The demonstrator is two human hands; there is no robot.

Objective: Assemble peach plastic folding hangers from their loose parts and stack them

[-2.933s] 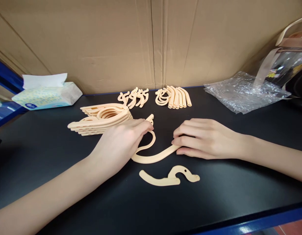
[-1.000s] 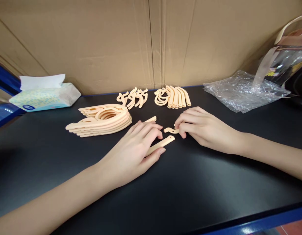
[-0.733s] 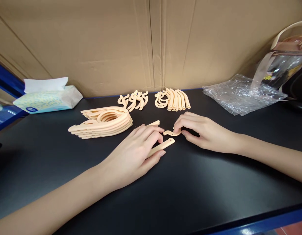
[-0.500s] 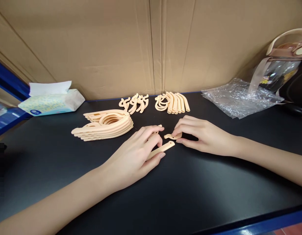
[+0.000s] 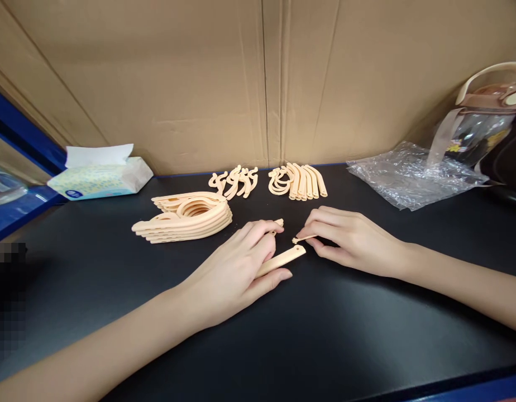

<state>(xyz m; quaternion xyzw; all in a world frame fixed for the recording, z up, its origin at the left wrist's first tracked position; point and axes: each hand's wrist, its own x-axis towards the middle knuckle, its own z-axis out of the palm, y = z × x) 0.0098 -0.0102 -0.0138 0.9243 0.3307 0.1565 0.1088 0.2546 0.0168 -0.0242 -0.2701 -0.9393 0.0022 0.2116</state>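
Note:
My left hand (image 5: pixel 241 258) rests low over the table, its fingers curled on a beige plastic hanger arm (image 5: pixel 283 260). The arm's end with a small hole sticks out past the thumb toward the right. Another beige piece (image 5: pixel 278 223) shows at the tip of my left index finger; most of it is hidden. My right hand (image 5: pixel 350 239) pinches a small beige plastic hook (image 5: pixel 304 239), now seen nearly edge-on. The hook's knobbed tip points left, just above the holed end of the arm; whether they touch, I cannot tell.
A stack of beige hanger bodies (image 5: pixel 185 223) lies left of my hands. Behind are small hooks (image 5: pixel 235 181), curved pieces (image 5: pixel 278 182) and a row of arms (image 5: pixel 307 181). A tissue pack (image 5: pixel 101 177), clear plastic bag (image 5: pixel 409 176) and bottle (image 5: pixel 479 128) stand near the cardboard wall (image 5: pixel 191 84).
My right hand has turned the small hook from lying flat to nearly edge-on and lifted it slightly. My left hand keeps its hold on the arm. The whole view has shifted a little.

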